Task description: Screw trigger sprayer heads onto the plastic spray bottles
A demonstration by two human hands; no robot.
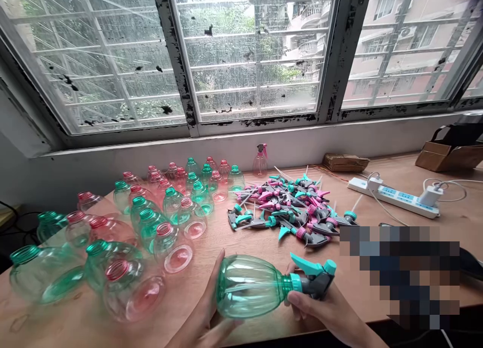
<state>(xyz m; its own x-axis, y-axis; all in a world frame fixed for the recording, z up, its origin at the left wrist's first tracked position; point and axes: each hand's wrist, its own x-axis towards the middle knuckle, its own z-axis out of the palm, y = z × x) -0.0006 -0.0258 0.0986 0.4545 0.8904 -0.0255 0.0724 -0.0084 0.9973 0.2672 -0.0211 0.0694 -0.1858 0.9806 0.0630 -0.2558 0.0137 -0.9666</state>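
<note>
A clear green spray bottle (251, 286) lies sideways in front of me, its base to the left. My left hand (215, 302) is wrapped around the base end. At the neck, my right hand (320, 302) grips the teal collar of the grey and teal spray head (317, 277), thumb in front. The spray head sits on the bottle's neck, and a dip tube shows faintly through the green wall. Whether the collar is fully tightened I cannot tell. Behind the bottle lies a heap of loose pink, teal and grey spray heads (290, 207).
Several open green and pink bottles (166, 242) stand on the left of the wooden table (222, 237). A pink bottle with a spray head (260, 159) stands by the wall. To the right are a power strip (394, 197), cardboard boxes (449, 154) and a pixelated patch.
</note>
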